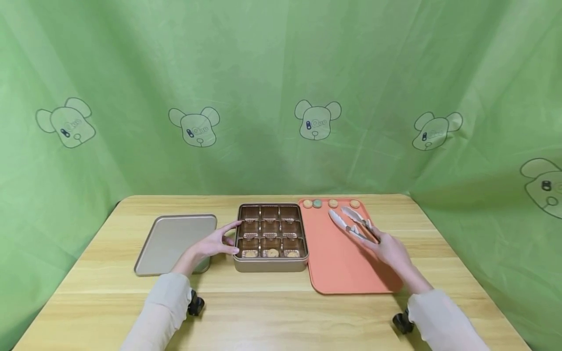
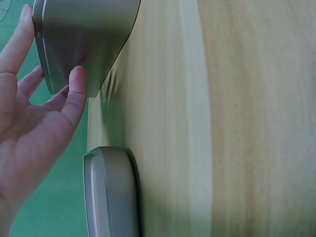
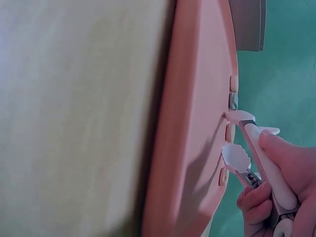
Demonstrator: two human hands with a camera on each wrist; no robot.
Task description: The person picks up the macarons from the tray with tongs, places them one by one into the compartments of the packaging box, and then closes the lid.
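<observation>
A deep metal tin (image 1: 270,265) with a dark divider tray of small square compartments stands mid-table. Each front-row compartment holds a tan cookie (image 1: 273,253). My left hand (image 1: 218,241) touches the tin's left side, its fingers spread along the wall and rim; in the left wrist view the thumb (image 2: 77,81) lies against that wall. White-tipped tongs (image 1: 351,228) are gripped in my right hand (image 1: 391,251), their tips apart above the tray. Near those tips, several cookies line the tray's far edge, among them a green cookie (image 1: 317,204) and a tan cookie (image 1: 333,203).
A coral tray (image 1: 342,273) lies right beside the tin. To the left, a flat metal lid (image 1: 175,243) rests on the wooden table (image 1: 272,317), partly behind my left forearm. A green curtain (image 1: 263,165) hangs around the table's back and sides.
</observation>
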